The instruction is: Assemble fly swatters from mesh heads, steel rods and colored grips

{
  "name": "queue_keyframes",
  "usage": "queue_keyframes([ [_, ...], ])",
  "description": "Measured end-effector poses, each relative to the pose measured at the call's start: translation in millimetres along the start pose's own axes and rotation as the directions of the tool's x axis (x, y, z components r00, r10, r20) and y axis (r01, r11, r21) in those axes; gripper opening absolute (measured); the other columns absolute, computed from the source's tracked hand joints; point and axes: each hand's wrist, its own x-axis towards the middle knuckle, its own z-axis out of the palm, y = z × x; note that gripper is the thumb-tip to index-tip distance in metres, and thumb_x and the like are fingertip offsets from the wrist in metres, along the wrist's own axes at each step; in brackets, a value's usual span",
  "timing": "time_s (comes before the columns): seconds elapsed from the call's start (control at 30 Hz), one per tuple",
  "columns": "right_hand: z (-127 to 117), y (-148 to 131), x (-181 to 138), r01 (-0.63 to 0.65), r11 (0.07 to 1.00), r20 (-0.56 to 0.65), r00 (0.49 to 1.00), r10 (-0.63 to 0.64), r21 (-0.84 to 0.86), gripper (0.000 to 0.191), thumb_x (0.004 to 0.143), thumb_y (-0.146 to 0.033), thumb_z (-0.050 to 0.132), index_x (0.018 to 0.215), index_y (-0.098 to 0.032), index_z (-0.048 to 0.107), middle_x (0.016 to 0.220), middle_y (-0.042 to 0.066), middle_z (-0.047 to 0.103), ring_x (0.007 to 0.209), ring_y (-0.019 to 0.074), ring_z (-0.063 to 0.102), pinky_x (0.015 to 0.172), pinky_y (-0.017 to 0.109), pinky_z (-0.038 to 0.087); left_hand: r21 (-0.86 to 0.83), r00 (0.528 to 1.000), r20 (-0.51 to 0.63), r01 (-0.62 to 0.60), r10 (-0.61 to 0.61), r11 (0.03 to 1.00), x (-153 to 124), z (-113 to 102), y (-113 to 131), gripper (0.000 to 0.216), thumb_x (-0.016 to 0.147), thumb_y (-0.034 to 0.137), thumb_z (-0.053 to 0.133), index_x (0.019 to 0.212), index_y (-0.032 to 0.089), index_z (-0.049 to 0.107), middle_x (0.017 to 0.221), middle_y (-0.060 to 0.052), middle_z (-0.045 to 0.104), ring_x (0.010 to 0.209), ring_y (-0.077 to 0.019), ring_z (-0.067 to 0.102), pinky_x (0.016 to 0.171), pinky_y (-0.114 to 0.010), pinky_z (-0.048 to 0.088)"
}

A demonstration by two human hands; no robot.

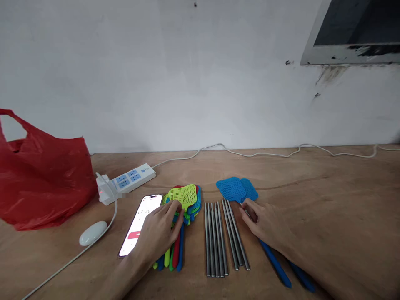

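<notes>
My left hand (162,231) rests on a stack of coloured plastic fly swatters (185,199), its fingers curled over the necks below the yellow-green head on top. My right hand (262,221) lies on two blue fly swatters (237,189), fingertips pinched at the neck of one, next to the rightmost metal rods. Several thin metal rods (221,237) lie side by side between my hands. The blue handles (276,264) stick out under my right forearm.
A phone (137,227) with a lit timer screen lies left of the stack. A white power strip (128,180), its cable, and a white oval adapter (93,233) sit further left. A red plastic bag (40,175) stands at the far left. The wall runs behind the wooden table (328,200).
</notes>
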Motion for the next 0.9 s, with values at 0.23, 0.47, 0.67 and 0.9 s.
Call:
queue_keyframes([
  [0.23, 1, -6, -3, 0.093, 0.992, 0.069, 0.993, -0.099, 0.087, 0.014, 0.094, -0.027, 0.051, 0.082, -0.023, 0.056, 0.058, -0.004, 0.054, 0.054, 0.0148, 0.054, 0.057, 0.026, 0.035, -0.288, 0.969, -0.226, -0.161, 0.096, 0.944, -7, -5, 6, 0.011, 0.101, 0.02, 0.047, 0.091, 0.024, 0.049, 0.07, 0.004, 0.06, 0.052, -0.0134, 0.058, 0.05, -0.022, 0.042],
  [0.47, 0, -7, -5, 0.098, 0.989, 0.141, 0.984, -0.114, 0.114, 0.013, 0.094, -0.027, 0.052, 0.083, -0.022, 0.057, 0.059, -0.004, 0.053, 0.058, 0.0165, 0.054, 0.058, 0.028, 0.035, -0.365, 0.949, -0.274, -0.254, 0.157, 0.896, -10, -8, 12, 0.01, 0.099, 0.013, 0.049, 0.096, 0.022, 0.052, 0.075, 0.001, 0.062, 0.061, -0.0137, 0.06, 0.054, -0.021, 0.046],
  [0.67, 2, -6, -5, 0.098, 0.989, 0.167, 0.979, -0.116, 0.111, 0.011, 0.093, -0.026, 0.052, 0.086, -0.022, 0.058, 0.063, -0.002, 0.055, 0.06, 0.0176, 0.054, 0.059, 0.029, 0.035, -0.452, 0.971, -0.136, -0.238, 0.197, 0.86, -11, -1, 15, 0.007, 0.103, 0.02, 0.048, 0.097, 0.022, 0.051, 0.077, 0.002, 0.064, 0.063, -0.013, 0.064, 0.057, -0.021, 0.047],
  [0.9, 0, -10, -5, 0.067, 0.995, 0.2, 0.976, -0.082, 0.077, 0.01, 0.089, -0.028, 0.055, 0.081, -0.023, 0.058, 0.065, -0.001, 0.056, 0.061, 0.0184, 0.054, 0.058, 0.029, 0.032, -0.451, 0.97, -0.053, -0.234, 0.235, 0.861, -16, 7, 16, 0.012, 0.104, 0.02, 0.047, 0.093, 0.022, 0.048, 0.077, 0.003, 0.064, 0.061, -0.0133, 0.064, 0.056, -0.023, 0.042],
])
